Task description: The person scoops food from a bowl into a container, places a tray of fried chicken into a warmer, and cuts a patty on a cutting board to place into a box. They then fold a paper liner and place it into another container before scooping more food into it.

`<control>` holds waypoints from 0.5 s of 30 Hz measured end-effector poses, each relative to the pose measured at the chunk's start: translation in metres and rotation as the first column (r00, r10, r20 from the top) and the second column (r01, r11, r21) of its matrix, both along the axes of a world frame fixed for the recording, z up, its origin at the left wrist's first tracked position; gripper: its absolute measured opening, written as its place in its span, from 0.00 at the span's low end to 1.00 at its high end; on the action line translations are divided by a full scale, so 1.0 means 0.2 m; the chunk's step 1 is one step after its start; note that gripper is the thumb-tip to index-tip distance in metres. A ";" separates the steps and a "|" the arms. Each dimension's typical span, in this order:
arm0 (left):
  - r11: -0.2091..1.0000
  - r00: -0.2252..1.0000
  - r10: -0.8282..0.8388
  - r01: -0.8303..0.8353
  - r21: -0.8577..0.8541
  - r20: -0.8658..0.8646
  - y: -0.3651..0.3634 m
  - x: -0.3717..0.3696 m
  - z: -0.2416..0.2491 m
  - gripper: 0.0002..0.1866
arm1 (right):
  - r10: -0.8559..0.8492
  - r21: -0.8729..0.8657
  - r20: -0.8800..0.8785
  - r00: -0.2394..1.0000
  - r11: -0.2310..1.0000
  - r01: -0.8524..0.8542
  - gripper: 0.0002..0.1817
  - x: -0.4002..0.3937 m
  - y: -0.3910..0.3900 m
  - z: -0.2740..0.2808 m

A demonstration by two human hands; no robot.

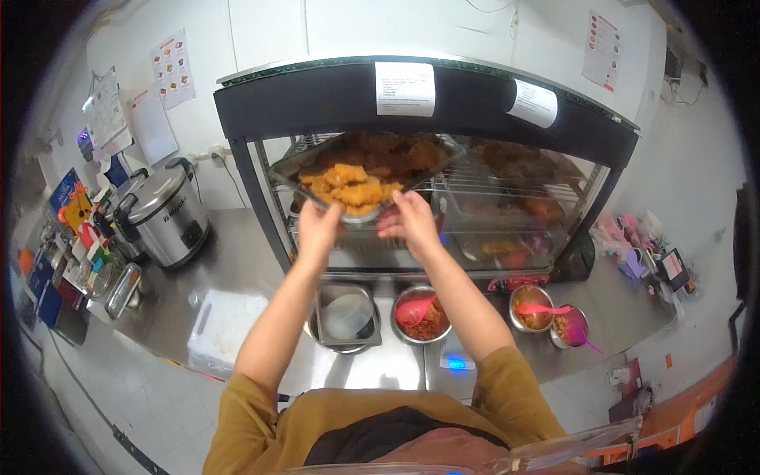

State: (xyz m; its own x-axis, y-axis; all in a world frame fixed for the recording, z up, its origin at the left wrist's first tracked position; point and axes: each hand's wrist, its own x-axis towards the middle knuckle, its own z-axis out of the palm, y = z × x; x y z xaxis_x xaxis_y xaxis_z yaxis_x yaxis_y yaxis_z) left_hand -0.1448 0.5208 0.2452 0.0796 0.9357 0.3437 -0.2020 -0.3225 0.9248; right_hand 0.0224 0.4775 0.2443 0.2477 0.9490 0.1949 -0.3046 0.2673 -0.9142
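Fried pieces, golden and rough-crusted, are heaped at the near corner of a dark metal tray, held partly inside the cabinet; darker pieces behind are hard to make out. The tray's near rim is gripped by the left hand and right hand, their fingers blurred and partly hidden underneath. Shelves at the cabinet's right edge are obscured by reflective glass. Near its front edge, crumbly red food is held in a round steel bowl.
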 end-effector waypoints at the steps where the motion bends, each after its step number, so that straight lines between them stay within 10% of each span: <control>1: 0.998 0.999 -0.050 0.049 -0.044 -0.016 0.08 -0.01 0.02 0.13 | 0.070 0.005 0.049 0.996 0.998 -0.070 0.13 0.00 0.04 -0.01; 8: 0.992 0.983 -0.050 0.069 -0.107 0.176 0.09 -0.26 -0.04 0.26 | 0.193 -0.012 0.124 0.973 0.981 -0.193 0.27 -0.07 0.23 0.00; 15: 0.999 0.973 -0.042 0.037 -0.028 -0.229 -0.43 -0.74 -0.49 0.14 | 0.366 -0.084 0.421 0.830 0.927 -0.366 0.21 -0.03 0.07 -0.11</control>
State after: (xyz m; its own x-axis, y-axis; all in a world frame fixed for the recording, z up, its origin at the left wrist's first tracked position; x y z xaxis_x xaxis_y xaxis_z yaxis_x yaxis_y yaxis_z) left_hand -0.2919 0.4339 0.1463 0.1906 0.9378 0.2900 0.0039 -0.2961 0.9551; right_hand 0.0163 0.4906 0.2231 -0.2236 0.9539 0.2002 0.0347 0.2130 -0.9764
